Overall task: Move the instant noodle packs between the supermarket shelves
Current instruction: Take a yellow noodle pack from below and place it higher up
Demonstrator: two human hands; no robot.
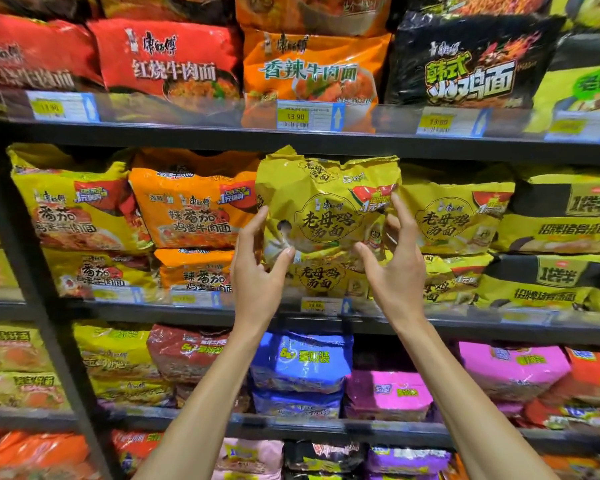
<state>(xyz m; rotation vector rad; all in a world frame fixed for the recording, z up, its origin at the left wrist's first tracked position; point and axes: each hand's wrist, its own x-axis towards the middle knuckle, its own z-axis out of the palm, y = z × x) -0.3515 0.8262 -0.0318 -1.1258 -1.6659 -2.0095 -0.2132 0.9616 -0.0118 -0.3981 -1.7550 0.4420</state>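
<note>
A yellow chicken-soup noodle pack (326, 206) stands upright at the front of the middle shelf (465, 327), on top of another pack of the same kind (321, 277). My left hand (257, 268) grips its lower left edge, thumb on the front. My right hand (394, 261) holds its lower right edge, fingers spread along the side. More identical yellow packs (454, 216) are stacked just to the right.
Orange tomato-beef packs (191, 209) sit left of the held pack. The upper shelf carries red (167, 57), orange and black packs (471, 64). Blue (302, 362) and pink packs (388, 393) fill the shelf below. A dark upright post (32, 271) runs down the left.
</note>
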